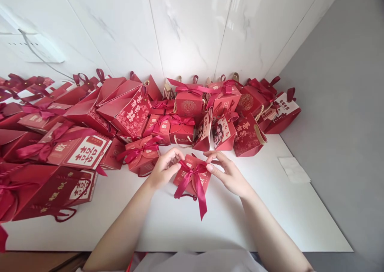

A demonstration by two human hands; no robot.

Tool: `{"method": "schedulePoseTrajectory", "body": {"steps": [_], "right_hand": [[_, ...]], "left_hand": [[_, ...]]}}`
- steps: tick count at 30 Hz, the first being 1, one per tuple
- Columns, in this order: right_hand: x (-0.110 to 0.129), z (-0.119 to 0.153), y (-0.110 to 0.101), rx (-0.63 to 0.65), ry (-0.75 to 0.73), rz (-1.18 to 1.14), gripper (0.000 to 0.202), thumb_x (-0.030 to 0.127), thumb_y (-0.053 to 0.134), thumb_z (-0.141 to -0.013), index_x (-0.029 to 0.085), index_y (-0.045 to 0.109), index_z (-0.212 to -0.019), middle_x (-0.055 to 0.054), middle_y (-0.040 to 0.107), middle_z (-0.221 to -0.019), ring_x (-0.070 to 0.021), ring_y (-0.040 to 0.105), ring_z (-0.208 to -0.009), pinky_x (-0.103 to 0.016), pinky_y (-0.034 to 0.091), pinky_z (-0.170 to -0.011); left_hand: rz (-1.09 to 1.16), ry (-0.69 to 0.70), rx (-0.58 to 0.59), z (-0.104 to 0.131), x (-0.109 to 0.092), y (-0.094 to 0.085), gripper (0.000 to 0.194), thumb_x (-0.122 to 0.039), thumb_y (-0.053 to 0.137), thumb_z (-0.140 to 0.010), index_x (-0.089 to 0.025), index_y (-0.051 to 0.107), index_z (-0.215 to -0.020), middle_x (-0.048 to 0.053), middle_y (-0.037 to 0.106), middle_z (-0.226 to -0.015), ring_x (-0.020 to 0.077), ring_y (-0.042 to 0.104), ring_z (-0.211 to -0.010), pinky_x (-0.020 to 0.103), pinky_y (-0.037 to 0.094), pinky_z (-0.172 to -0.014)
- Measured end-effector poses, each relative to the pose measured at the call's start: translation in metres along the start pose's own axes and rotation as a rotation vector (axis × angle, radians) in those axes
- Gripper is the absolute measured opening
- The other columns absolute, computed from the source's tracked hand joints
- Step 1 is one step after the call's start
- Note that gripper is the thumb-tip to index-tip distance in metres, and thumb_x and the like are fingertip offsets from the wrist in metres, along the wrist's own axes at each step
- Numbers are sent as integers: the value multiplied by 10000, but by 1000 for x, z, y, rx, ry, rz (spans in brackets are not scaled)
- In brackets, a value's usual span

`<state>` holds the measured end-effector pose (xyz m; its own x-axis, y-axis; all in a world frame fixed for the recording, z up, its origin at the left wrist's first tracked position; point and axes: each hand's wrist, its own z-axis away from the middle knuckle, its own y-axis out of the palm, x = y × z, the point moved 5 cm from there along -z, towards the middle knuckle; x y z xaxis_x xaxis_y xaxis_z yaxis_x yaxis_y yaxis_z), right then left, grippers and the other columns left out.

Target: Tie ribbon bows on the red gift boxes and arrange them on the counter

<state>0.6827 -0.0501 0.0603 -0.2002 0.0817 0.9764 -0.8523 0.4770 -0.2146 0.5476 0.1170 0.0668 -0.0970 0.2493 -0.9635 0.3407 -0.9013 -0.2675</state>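
Observation:
A small red gift box (186, 178) stands on the white table in front of me, with a shiny crimson ribbon bow (195, 174) tied over its top. The two ribbon tails hang down its near side. My left hand (168, 166) pinches the left loop of the bow between thumb and fingers. On the other side, my right hand (226, 172) holds the right loop between thumb and forefinger. A dark red cord handle (192, 197) shows at the box's near lower edge.
Many red gift boxes (188, 104) line the marbled wall, stacked more densely at the left (60, 148). A white tissue (294, 170) lies at the right of the white table (285, 224). A cable runs from a wall socket (36, 48).

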Motion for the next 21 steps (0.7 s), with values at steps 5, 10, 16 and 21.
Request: {"method": "schedulePoseTrajectory", "body": {"steps": [5, 10, 16, 21], "right_hand": [[3, 0, 1, 81, 16, -107, 240, 481, 595, -937, 246, 640, -928, -82, 568, -1364, -260, 490, -1338, -433, 382, -1111], [7, 1, 4, 154, 32, -192, 243, 442, 608, -942, 234, 682, -843, -71, 526, -1446, -257, 386, -1428, -436, 285, -1173], [1, 1, 14, 196, 25, -324, 303, 416, 602, -950, 216, 663, -730, -63, 517, -1458, -275, 434, -1390, -440, 333, -1128], [-6, -2, 16, 99, 58, -316, 270, 311, 669, -895, 207, 580, -662, -62, 567, -1378, -266, 494, -1326, -431, 329, -1105]], "left_hand": [[-258, 254, -119, 7, -27, 11, 150, -323, 558, -873, -209, 640, -923, 101, 561, -1213, 277, 516, -1211, 428, 396, -1082], [-363, 305, -41, 7, -28, 24, 30, -242, 642, -855, -217, 657, -845, 82, 575, -1245, 270, 507, -1248, 430, 395, -1104], [-341, 379, 30, 5, -23, 25, 55, -164, 662, -845, -214, 648, -861, 68, 568, -1244, 252, 522, -1261, 421, 415, -1109], [-381, 369, 87, 5, -25, 27, 75, -140, 637, -854, -213, 650, -853, 68, 564, -1262, 242, 521, -1280, 397, 432, -1106]]}}
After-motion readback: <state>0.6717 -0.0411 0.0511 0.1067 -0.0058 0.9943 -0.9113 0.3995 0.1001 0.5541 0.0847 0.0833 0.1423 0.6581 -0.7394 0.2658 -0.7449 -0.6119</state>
